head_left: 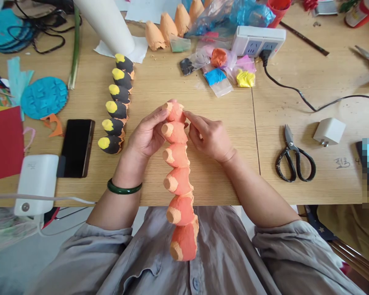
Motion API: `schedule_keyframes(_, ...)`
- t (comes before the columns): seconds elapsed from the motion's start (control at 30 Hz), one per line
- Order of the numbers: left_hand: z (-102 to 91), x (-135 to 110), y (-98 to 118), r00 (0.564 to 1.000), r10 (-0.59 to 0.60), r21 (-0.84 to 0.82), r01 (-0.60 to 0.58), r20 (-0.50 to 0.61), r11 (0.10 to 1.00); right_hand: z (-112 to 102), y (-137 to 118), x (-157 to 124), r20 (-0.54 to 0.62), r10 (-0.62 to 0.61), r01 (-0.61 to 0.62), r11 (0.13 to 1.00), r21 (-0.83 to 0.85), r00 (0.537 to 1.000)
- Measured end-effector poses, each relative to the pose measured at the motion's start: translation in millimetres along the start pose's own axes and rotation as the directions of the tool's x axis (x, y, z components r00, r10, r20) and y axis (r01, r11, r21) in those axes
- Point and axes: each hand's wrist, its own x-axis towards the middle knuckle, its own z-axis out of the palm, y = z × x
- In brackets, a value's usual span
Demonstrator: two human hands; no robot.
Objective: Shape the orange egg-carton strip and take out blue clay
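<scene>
A long orange strip of egg-carton cones (pixel 178 180) runs from the middle of the wooden table (pixel 203 176) back toward my lap. My left hand (pixel 149 133) wraps around the strip's far end from the left. My right hand (pixel 207 135) pinches the top cone from the right with fingers pressed together. A green bangle (pixel 124 189) circles my left wrist. Both hands are closed on the same strip.
A black-and-yellow painted cone strip (pixel 117 104) lies left of my hands, beside a black phone (pixel 76 147) and a white power bank (pixel 37 182). Bags of coloured clay (pixel 224 69), a power strip (pixel 258 41), black scissors (pixel 292 157) and a white charger (pixel 329 131) sit farther right.
</scene>
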Motion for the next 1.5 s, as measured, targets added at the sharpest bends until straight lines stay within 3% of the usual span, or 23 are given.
schedule_keyframes(0.13, 7.6, -2.2, 3.7, 0.998, -0.007, 0.002, 0.007, -0.066, 1.000, 1.1, 1.6, -1.7, 0.055, -0.009, 0.016, 0.992, -0.122, 0.998)
schedule_keyframes(0.2, 12.5, -3.5, 6.3, 0.994, -0.023, 0.004, 0.023, -0.104, 1.000, 3.5, -1.5, -1.5, 0.021, 0.032, -0.031, 0.999, -0.039, 0.999)
schedule_keyframes(0.27, 17.6, -5.3, 8.9, 0.990, -0.032, 0.008, 0.033, -0.136, 0.999, 6.0, -6.2, 0.6, -0.036, 0.143, -0.136, 0.979, 0.151, 0.989)
schedule_keyframes(0.33, 21.8, -7.4, 10.9, 0.989, -0.039, 0.014, 0.041, -0.145, 0.999, 7.1, -11.1, 5.0, -0.038, 0.297, -0.255, 0.873, 0.416, 0.954)
schedule_keyframes(0.4, 23.8, -9.1, 11.7, 0.989, -0.045, 0.019, 0.048, -0.140, 0.999, 5.8, -15.5, 10.9, 0.050, 0.404, -0.338, 0.683, 0.647, 0.914)
schedule_keyframes(0.5, 20.5, -9.7, 10.0, 0.995, -0.060, 0.015, 0.062, -0.081, 0.998, 0.1, -21.6, 18.8, 0.186, 0.432, -0.387, 0.444, 0.808, 0.883)
schedule_keyframes(0.6, 11.3, -7.7, 5.9, 0.999, -0.043, 0.036, 0.044, -0.011, 0.998, -4.3, -26.3, 21.9, 0.236, 0.439, -0.400, 0.331, 0.855, 0.867)
schedule_keyframes(0.8, -1.0, -2.4, 0.3, 0.990, -0.005, 0.037, 0.000, 0.143, 0.999, -2.1, -20.4, 21.6, 0.314, 0.402, -0.420, 0.206, 0.884, 0.860)
schedule_keyframes(1.0, 6.1, -6.2, 2.9, 0.991, -0.057, 0.065, 0.050, 0.119, 0.997, -3.6, -8.7, 23.3, 0.364, 0.280, -0.418, 0.161, 0.894, 0.888)
schedule_keyframes(1.17, 11.2, -9.1, 5.3, 0.996, -0.077, 0.105, 0.074, 0.033, 0.992, -9.1, -4.2, 22.6, 0.466, 0.225, -0.499, 0.120, 0.858, 0.856)
schedule_keyframes(1.5, 11.2, -11.3, 2.7, 0.997, -0.021, 0.188, 0.007, 0.068, 0.982, -3.8, -4.0, 22.8, 0.458, 0.311, -0.524, 0.172, 0.834, 0.833)
